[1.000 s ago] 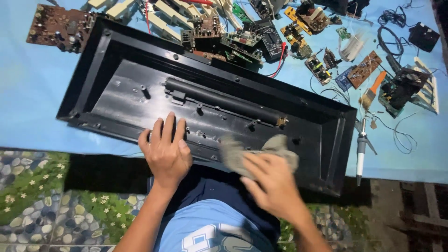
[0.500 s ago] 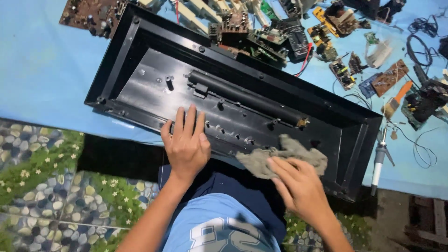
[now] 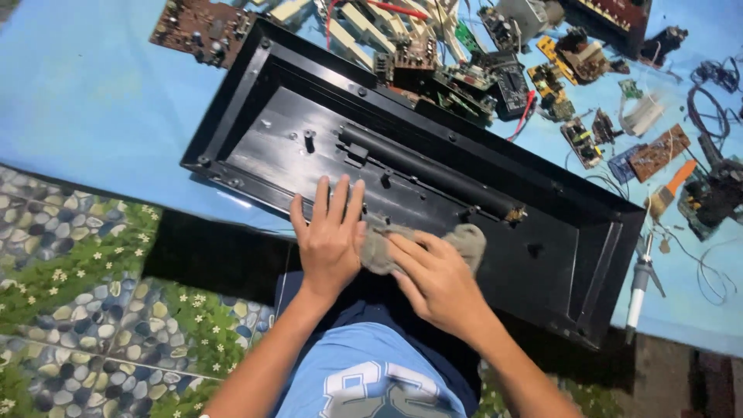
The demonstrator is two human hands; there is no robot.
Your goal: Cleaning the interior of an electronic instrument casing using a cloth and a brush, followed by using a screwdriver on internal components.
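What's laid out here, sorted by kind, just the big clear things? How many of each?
Black plastic casing: 1
Grey cloth: 1
Soldering iron: 1
Brown circuit board at far left: 1
Hands, left hand and right hand: 2
Total: 6

A light blue sheet [image 3: 93, 101] covers the surface, and beside it lies a floor of pebble-patterned tiles [image 3: 70, 294]. On the sheet rests a long black plastic casing [image 3: 588, 255], open side up. Beyond it lie circuit boards [image 3: 203, 31], loose wires [image 3: 712, 77], a small brush [image 3: 672, 186] and a soldering iron [image 3: 639, 282].
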